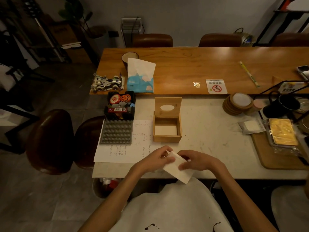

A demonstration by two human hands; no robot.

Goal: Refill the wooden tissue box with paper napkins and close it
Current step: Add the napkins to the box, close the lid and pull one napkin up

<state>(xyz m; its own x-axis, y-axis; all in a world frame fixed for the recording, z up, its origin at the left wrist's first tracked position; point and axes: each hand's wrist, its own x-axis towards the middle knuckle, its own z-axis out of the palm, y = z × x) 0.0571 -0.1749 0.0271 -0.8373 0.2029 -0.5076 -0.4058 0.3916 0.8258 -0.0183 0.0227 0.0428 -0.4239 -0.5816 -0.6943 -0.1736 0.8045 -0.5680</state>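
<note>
White fabric of the person's top point(167, 211) fills the bottom of the view, and just beyond it both hands meet over the near edge of the pale counter point(209, 131). The left hand point(155, 159) pinches the upper left edge of a folded white paper napkin point(181, 175) between thumb and curled fingers; the right hand point(199, 162) grips its right side, fingers curled over the top face. The napkin hangs tilted between them, its lower corner past the counter edge toward the person; whether it is one sheet or several cannot be told. Straight ahead of the hands, apart from them, stands the wooden tissue box point(167, 138), open, its lid point(168, 101) tipped up at the far side with the oval slot facing the person. A low white stack of napkins point(165, 130) lies on the box floor. Left of the left hand lies a handwritten sheet point(130, 148), a grey studded mat point(116, 132) at its far left. Far to the right of the right hand sits a wooden tray point(274, 156) with a gold packet point(282, 133) on it. Well beyond the box, on the brown wooden counter point(184, 67), a blue tissue pack point(140, 82) stands just beside a toy car point(107, 82)
</note>
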